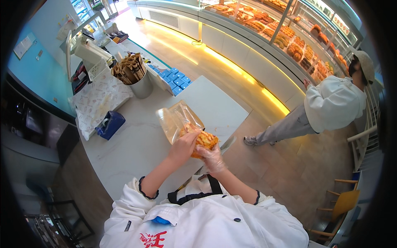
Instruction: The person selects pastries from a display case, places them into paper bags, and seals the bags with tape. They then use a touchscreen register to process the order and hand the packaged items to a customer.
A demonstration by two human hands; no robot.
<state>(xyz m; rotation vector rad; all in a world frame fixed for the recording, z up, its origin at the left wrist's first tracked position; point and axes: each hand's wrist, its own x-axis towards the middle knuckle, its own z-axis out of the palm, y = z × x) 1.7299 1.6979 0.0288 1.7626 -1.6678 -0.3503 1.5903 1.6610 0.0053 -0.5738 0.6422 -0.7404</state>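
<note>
A browned, topped bread [208,140] is held between my two hands above the white marbled counter. My left hand [185,143], bare, lies over the bread's left side with its fingers across the top. From the right and below, my right hand [212,158], in a clear plastic glove, grips the other side. Just beyond the bread lies a paper bag with a clear window [181,116]. The far end of the bread overlaps the bag; whether it is partly inside, I cannot tell.
On the counter [136,145] stand a blue tape dispenser [110,125], patterned wrapping paper [100,99], a grey bin [143,87] of folded paper bags and blue boxes [177,81]. A person in white [332,102] stands at right by the bread display case [279,34]. A yellow chair [345,203] is lower right.
</note>
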